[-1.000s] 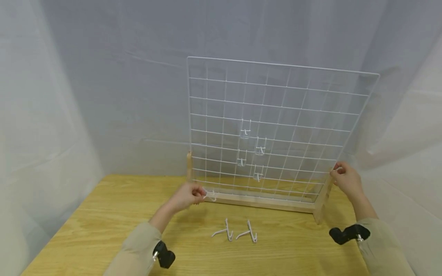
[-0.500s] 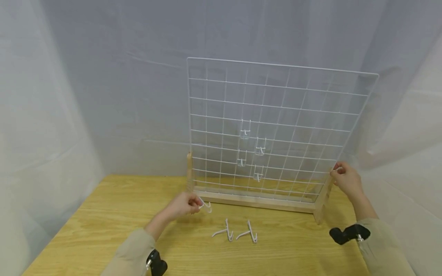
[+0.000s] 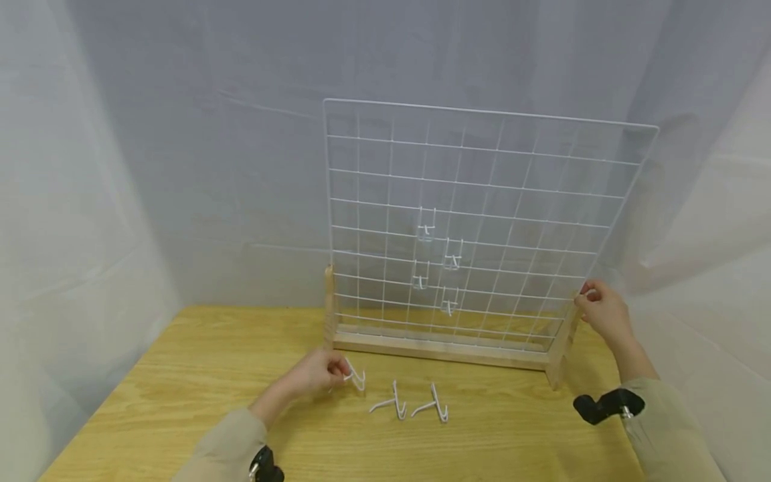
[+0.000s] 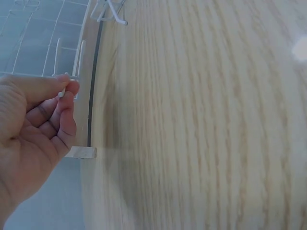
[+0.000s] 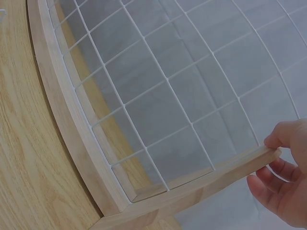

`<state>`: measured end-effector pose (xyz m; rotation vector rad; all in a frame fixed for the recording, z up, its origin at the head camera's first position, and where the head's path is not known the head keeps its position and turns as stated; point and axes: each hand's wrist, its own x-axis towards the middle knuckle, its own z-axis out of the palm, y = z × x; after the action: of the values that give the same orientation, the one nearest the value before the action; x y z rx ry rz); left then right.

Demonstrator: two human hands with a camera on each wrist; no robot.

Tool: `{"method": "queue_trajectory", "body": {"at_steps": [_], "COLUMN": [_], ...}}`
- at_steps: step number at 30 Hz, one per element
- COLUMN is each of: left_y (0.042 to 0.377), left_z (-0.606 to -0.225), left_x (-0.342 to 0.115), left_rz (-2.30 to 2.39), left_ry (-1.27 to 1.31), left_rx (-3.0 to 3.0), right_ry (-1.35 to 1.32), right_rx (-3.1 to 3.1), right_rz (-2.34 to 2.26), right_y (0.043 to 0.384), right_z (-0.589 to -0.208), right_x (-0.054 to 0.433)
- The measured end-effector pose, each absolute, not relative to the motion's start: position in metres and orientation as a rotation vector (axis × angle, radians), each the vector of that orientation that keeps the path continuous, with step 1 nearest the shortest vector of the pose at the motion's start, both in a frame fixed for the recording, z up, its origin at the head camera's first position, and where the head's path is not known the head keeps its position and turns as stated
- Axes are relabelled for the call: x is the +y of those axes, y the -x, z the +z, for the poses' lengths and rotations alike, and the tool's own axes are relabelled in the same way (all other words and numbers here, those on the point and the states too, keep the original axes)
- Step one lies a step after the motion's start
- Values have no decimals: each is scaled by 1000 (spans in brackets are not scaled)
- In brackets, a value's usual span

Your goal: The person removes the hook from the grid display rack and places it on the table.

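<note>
My left hand (image 3: pixel 319 372) pinches a white wire hook (image 3: pixel 357 379) between thumb and fingertips, low over the table in front of the stand's left end. In the left wrist view the tip of its prong (image 4: pixel 61 94) pokes out between the fingers. A white wire grid panel (image 3: pixel 482 167) stands upright in a wooden base (image 3: pixel 440 351). Several white hooks hang on its wires, one being the upper hook (image 3: pixel 425 232). At the right end my right hand (image 3: pixel 605 314) grips the top of the wooden side post (image 5: pixel 249 160) between thumb and fingers.
Two loose white hooks, a left one (image 3: pixel 395 402) and a right one (image 3: pixel 435 404), lie on the wooden table (image 3: pixel 512 428) in front of the stand. A pale curtain (image 3: pixel 241 167) hangs behind and at both sides.
My left hand has drawn back from the stand's lower left corner toward the front of the table, carrying the hook. The right hand stays on the post.
</note>
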<state>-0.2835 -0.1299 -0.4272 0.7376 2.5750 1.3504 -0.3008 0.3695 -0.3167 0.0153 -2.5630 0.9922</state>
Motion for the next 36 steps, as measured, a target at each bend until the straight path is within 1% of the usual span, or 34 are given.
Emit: {"method": "queue_trajectory", "body": {"at_steps": [5, 13, 20, 36], "left_y": [281, 277, 274, 276], "left_z": [-429, -432, -434, -438], "left_x": [-128, -128, -127, -122], "left_rz": [1333, 1365, 1405, 1341], "left_ry": [-789, -789, -733, -773], "left_rx": [2566, 2492, 2401, 2398], "right_ry": [-14, -29, -31, -43], "right_rx": [-2577, -2569, -2558, -2543], "right_rz": [987, 988, 987, 988], "right_y": [300, 301, 301, 302], "right_z": [-315, -316, -317, -317], "right_x": [369, 369, 370, 371]}}
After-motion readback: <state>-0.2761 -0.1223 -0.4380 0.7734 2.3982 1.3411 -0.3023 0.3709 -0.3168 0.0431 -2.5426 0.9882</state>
